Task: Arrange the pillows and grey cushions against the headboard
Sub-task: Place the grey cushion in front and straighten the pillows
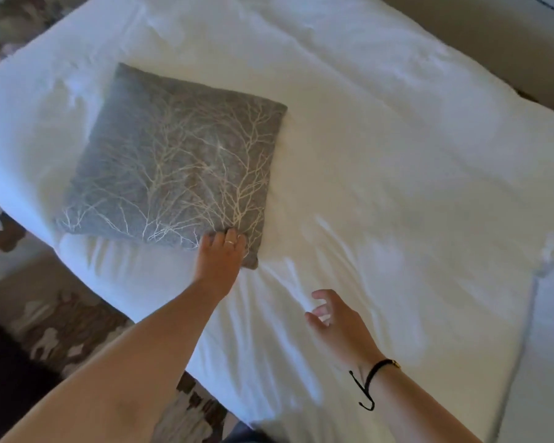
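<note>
Right hand (330,318) hovers loose-fingered; ahead, left hand (223,251) pinches grey square branch-embroidered fabric cushion (170,161), next lifting it headboardward

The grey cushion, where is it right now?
The grey cushion lies flat on the white bed, left in the head view, with the left hand gripping its near edge.

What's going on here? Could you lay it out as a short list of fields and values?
setting: a bed with a white duvet, seen from above
cushion: one grey cushion with a pale branch pattern, lying flat on the duvet
left hand: left hand on the cushion's near edge, close to a corner, ring on one finger
right hand: right hand open above the duvet, holding nothing, black band on the wrist
floor: patterned carpet beside the bed
headboard: not in view
</note>
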Motion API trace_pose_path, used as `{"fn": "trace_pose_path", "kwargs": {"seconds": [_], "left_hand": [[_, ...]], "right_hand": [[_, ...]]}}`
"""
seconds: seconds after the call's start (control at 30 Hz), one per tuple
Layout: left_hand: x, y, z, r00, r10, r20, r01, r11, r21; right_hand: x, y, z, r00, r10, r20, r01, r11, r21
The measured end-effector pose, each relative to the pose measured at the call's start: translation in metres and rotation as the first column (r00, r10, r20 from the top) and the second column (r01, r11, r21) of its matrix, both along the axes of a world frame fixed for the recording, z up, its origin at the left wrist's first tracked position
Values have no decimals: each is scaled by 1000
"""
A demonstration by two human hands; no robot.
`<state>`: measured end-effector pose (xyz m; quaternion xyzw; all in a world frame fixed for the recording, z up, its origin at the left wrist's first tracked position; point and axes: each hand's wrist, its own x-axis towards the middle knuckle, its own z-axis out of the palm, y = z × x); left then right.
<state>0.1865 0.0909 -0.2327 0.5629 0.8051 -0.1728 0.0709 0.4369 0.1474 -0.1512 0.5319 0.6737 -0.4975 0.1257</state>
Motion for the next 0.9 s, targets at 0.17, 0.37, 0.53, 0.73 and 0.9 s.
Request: {"fn": "trace_pose_path", "kwargs": {"seconds": [0.17,0.37,0.53,0.73,0.9], "left_hand": [[-15,22,-8,993,-44,107,36,996,76],[-16,14,22,907,69,415,-191,946,261],[42,22,82,819,-32,573,-169,941,294],[173,0,124,712,-214,669,-64,928,366],[206,-17,135,713,-250,654,30,944,329]], "right_hand": [[-18,5,-16,999,-7,43,9,999,-48],[-44,24,-13,995,-95,32,97,990,-103],[-55,45,15,887,-459,-57,429,863,-268],[14,55,41,633,-762,133,743,551,-380],[61,23,43,534,-844,37,823,510,-252]]}}
